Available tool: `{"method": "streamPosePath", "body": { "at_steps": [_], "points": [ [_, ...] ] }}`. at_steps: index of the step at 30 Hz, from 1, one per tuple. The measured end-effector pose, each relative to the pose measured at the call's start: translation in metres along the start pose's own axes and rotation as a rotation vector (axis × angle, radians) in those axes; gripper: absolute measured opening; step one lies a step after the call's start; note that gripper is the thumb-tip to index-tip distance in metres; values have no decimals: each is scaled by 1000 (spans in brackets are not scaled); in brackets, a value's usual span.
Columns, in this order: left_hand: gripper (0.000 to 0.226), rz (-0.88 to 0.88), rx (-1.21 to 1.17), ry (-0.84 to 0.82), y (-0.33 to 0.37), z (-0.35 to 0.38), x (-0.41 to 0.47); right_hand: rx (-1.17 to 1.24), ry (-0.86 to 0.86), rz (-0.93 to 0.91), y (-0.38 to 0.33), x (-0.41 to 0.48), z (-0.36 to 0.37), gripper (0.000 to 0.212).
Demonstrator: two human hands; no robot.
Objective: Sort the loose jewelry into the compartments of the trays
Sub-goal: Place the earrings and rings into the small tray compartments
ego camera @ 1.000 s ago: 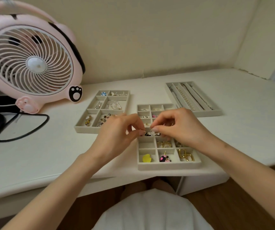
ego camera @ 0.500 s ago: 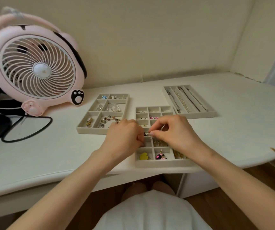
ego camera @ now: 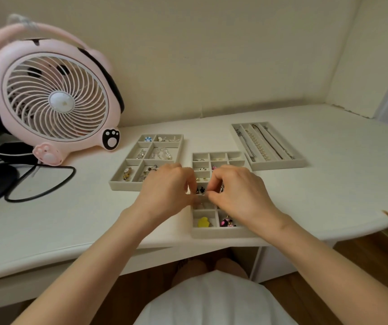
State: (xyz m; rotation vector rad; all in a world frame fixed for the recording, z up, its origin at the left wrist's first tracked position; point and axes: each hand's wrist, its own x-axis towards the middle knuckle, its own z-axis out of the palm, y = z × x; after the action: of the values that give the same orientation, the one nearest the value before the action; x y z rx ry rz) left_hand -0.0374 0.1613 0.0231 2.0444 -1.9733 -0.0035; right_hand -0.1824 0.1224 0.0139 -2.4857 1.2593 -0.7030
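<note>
Piece in hand: a small black-and-white charm (ego camera: 201, 190), pinched between the two hands over the middle tray (ego camera: 218, 232).
Left hand (ego camera: 164, 191): curled closed, fingertips meeting at the charm's left side; whether it truly grips or only steadies it, I cannot tell.
Right hand (ego camera: 237, 191): closed in a pinch on the charm's right side, thumb and forefinger together.
Direction: the charm lies straight between the fingertips, just above the small compartments in the tray's middle rows.
Long axis: too small to tell; it seems to run left to right between the hands.
Nearer hand: both equally near, so either could set it down.
Other trays: the left tray (ego camera: 118, 184) and the necklace tray (ego camera: 279, 165) sit apart on the tabletop (ego camera: 328, 184).
Likely next: lowering the charm into a compartment directly beneath.
</note>
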Motion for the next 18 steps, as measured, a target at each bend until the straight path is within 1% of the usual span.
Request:
{"method": "streamPosePath", "body": {
  "at_steps": [2, 4, 7, 10, 12, 15, 17, 18],
  "points": [
    [19, -14, 59, -79, 7, -1, 7, -18, -22, 7, -3, 1, 0, 15],
    [15, -12, 140, -107, 14, 2, 13, -31, -44, 14, -5, 1, 0, 12],
    [15, -1, 257, -84, 19, 8, 20, -101, -49, 12, -7, -2, 2, 3],
    [16, 4, 295, -72, 19, 12, 21, -196, -33, -7, -10, -5, 6, 9],
    [14, 28, 241, -88, 15, 11, 20, -235, -16, -27, -14, -6, 8, 11],
    [11, 28, -17, -152, 4, 4, 16, -227, -28, -28, -15, -5, 8, 14],
    [9, 24, -177, -104, -6, 1, 11, -165, -62, -11, -11, -3, 4, 13],
    [13, 33, -232, -51, -10, 1, 8, -127, -85, 0, -7, -2, 1, 13]
  ]
}}
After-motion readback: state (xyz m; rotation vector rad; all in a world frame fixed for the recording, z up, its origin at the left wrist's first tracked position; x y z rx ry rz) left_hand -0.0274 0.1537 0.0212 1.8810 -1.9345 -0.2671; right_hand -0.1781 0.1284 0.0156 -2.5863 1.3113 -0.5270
